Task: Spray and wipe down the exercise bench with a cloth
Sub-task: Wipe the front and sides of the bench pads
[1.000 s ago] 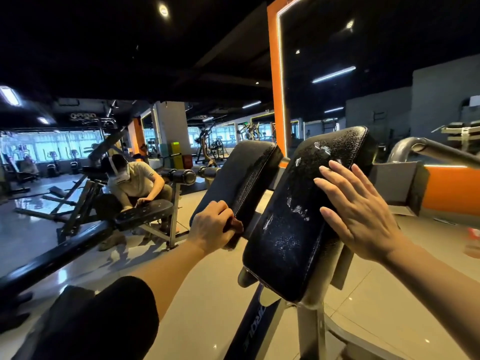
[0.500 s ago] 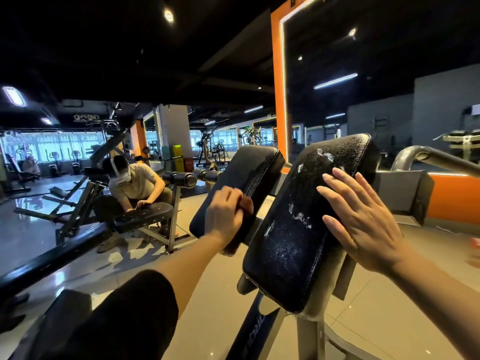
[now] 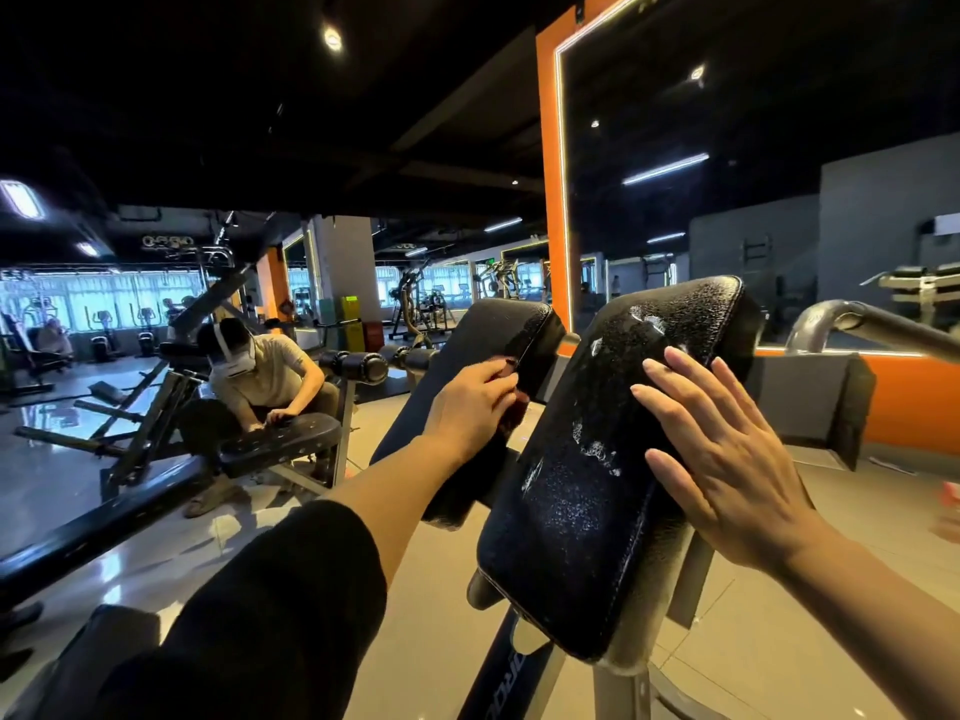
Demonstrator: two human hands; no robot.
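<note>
The gym floor (image 3: 405,641) is pale glossy tile, with a tall orange-framed mirror (image 3: 675,163) behind the bench. The bench fills the middle of the view as two black pads side by side on a metal frame (image 3: 618,683). The right pad (image 3: 587,511) is the nearer one: its long axis runs from low and close to the camera up and away toward the mirror, its face tilted up and to the left. It is beaded with spray droplets and streaks of white foam. The left pad (image 3: 498,330) lies parallel, just beside it, with a narrow gap between them.

At left, a second person (image 3: 270,371) bends over another bench (image 3: 275,439).

The right hand (image 3: 727,459) lies flat against the right pad's right edge, fingers straight and spread, pointing up along the pad. The left hand (image 3: 472,407) is curled round a dark red cloth (image 3: 511,402), pressing it on the left pad's inner edge beside the gap; only a small part of the cloth shows past the fingers.

Since a second ago the left hand and cloth have climbed from the left pad's lower edge to about mid-height. The right hand has stayed flat on the same spot.
</note>
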